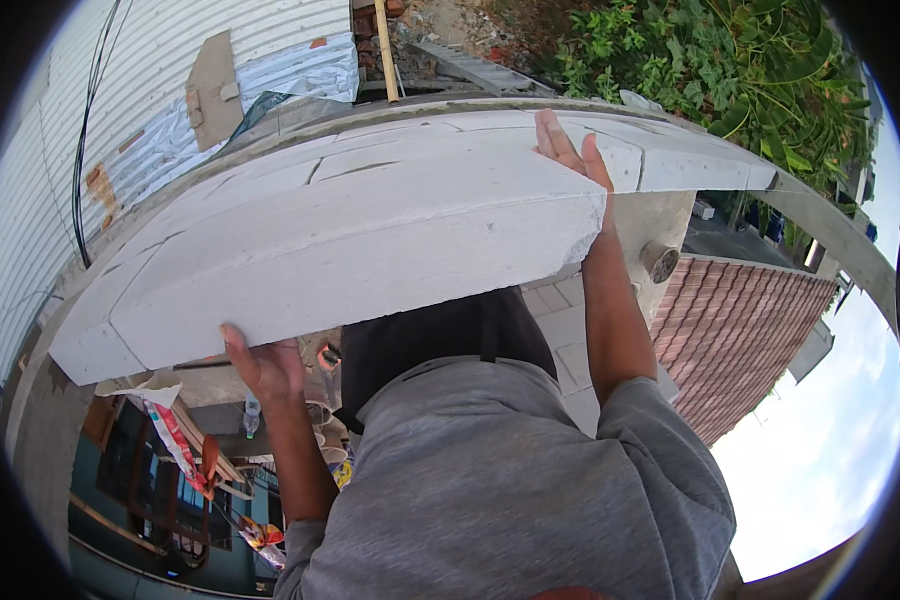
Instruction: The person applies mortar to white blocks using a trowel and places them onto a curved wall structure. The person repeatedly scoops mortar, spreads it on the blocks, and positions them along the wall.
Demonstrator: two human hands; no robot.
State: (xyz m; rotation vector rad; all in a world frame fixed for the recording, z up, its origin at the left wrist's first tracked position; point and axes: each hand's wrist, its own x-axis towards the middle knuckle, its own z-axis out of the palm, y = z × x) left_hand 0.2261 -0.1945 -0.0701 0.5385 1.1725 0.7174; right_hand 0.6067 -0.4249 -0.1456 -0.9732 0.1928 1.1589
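Note:
A long white lightweight concrete block (370, 245) lies crosswise in front of me, held between both hands. My left hand (267, 370) grips its lower edge toward the left, thumb up against the near face and the other fingers hidden underneath. At the other end, my right hand (582, 168) presses on the block's chipped right end, its fingers reaching up past the top edge. Just behind is a wall of similar pale blocks (410, 148) with dark joints. Whether the held block rests on that wall, I cannot tell.
Corrugated metal sheeting (160, 60) with black cables (88, 150) stands beyond the wall at left. Leafy plants (710, 70) grow at far right. A bamboo pole (386, 50) leans behind the wall. A tiled roof (735, 330) lies at right; a plastic bottle (251, 416) is below left.

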